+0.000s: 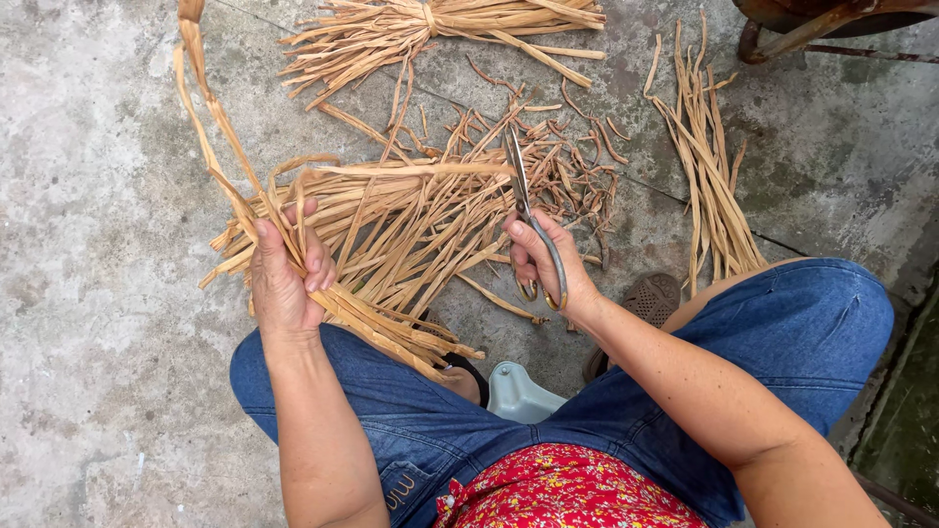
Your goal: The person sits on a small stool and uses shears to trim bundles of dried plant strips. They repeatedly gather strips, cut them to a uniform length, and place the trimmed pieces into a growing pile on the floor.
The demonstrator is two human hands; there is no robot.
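Note:
My left hand [284, 269] grips a bundle of long dried straw-coloured strips [210, 137] that rise up and to the left out of the frame, their lower ends lying across my left knee. My right hand [543, 259] holds a pair of metal scissors [523, 200], blades pointing up and away from me over a loose heap of strips [411, 220] on the ground between my hands. The scissor blades look nearly together.
A tied bundle of strips [440, 29] lies at the top. A narrow row of strips [709, 166] lies at the right. Darker trimmed scraps [567, 156] are scattered on the concrete floor [88, 293]. A pale stool edge [518, 391] shows between my knees.

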